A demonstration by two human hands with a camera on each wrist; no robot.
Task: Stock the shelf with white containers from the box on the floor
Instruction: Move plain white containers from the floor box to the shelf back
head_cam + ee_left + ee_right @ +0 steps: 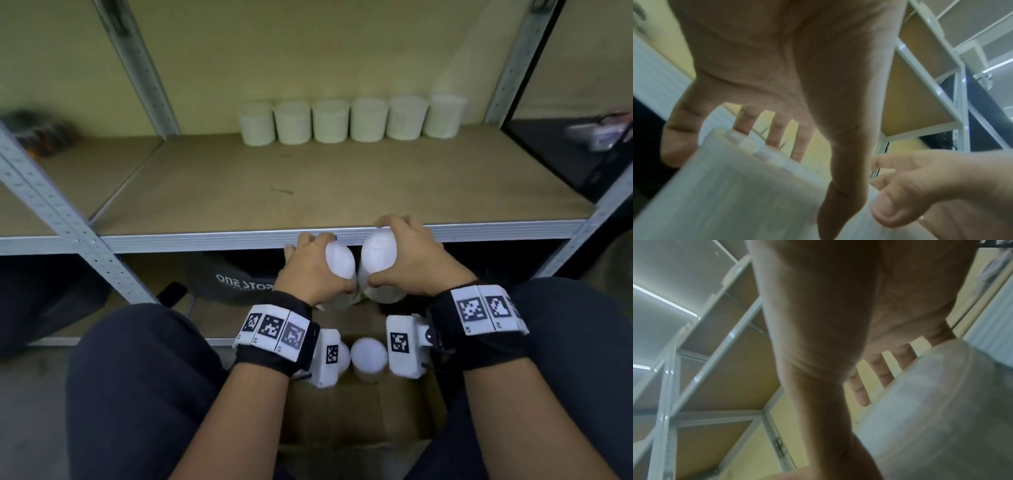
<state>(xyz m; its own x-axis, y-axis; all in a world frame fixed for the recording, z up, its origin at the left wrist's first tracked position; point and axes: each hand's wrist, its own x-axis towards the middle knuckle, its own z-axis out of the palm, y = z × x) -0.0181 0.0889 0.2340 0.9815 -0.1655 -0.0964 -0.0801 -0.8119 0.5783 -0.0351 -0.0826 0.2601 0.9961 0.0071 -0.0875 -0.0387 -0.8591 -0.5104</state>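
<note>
A person crouching before a metal shelf (342, 234) is lifting two white containers at once, both held just below and in front of the shelf's front rail. To the left of that rail's middle, the left hand (313, 270) is wrapping fingers and thumb around one white container (339, 262); just beside it, the right hand (411, 260) is gripping a second container (378, 253) the same way, the two nearly touching. Behind the rail, six containers (351, 120) are standing in a row at the back of the shelf board. Below the rail, between the knees, the cardboard box (352, 411) is holding at least one more container (368, 354). Rising this close, either container is likely to clip the rail and slip from its one-handed hold.
</note>
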